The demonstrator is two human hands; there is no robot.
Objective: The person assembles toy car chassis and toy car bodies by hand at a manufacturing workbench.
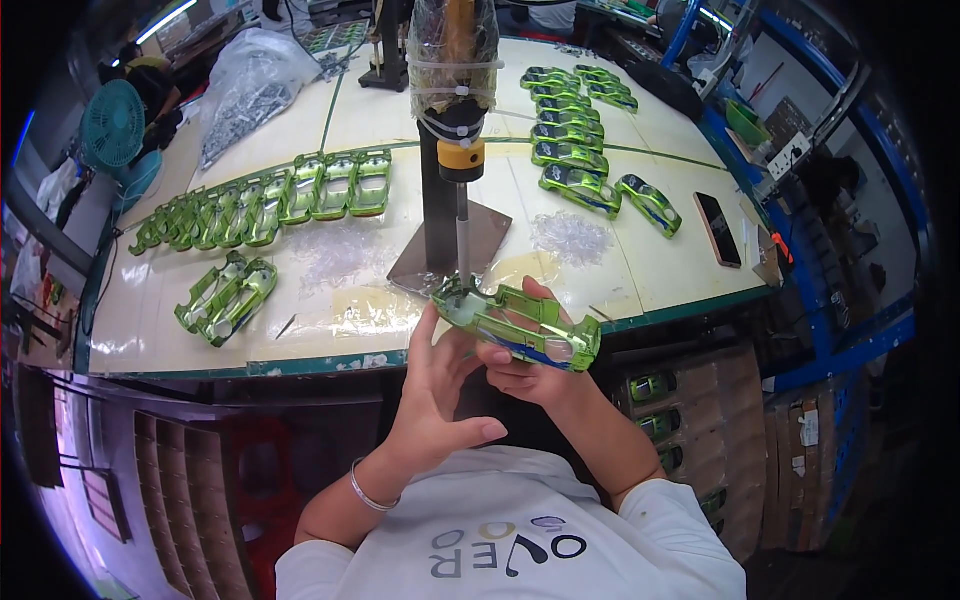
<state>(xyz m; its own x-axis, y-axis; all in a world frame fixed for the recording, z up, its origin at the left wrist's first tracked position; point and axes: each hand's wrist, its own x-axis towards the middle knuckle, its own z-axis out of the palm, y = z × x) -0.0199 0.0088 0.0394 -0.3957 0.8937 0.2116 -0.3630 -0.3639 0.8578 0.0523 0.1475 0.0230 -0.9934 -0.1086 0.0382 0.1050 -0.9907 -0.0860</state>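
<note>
A shiny green toy car body shell (525,325), turned with its hollow inside up, is held over the table's near edge. My right hand (530,378) grips it from below and the near side, with a finger on its far edge. My left hand (437,385) is at the shell's left end, fingers stretched up against it and thumb spread away. Above, an upright power screwdriver (461,160) with a yellow collar is wrapped in clear plastic and ties. Its long bit (463,240) reaches down into the left end of the shell; the tip is hidden.
A dark metal stand plate (490,235) lies behind the shell. Rows of green shells (240,210) line the left, finished-looking green cars (568,130) the right. Clear small parts (570,238) lie in piles. A phone (717,230) rests at right; a partitioned box (185,500) stands below left.
</note>
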